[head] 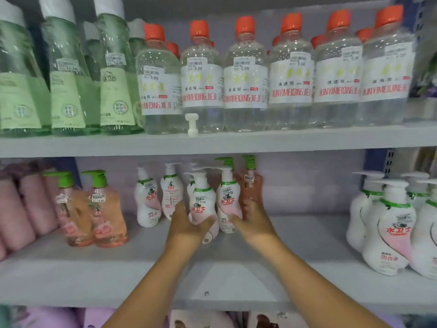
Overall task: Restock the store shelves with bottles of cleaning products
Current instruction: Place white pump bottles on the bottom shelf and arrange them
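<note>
Two bare hands reach onto the lower shelf (236, 268) of a store rack. The left hand (186, 223) grasps a white pump bottle (201, 200) with a pink lower label, red characters, a green neck band and a white pump, held upright near mid-shelf. The right hand (254, 218) curls around a matching bottle (228, 204) just beside it, though blur makes the fingers' hold uncertain. Orange pump bottles (107, 209) stand to the left.

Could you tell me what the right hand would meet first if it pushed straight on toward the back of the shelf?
Probably the orange pump bottle just behind the right hand; depth is unclear.
</note>
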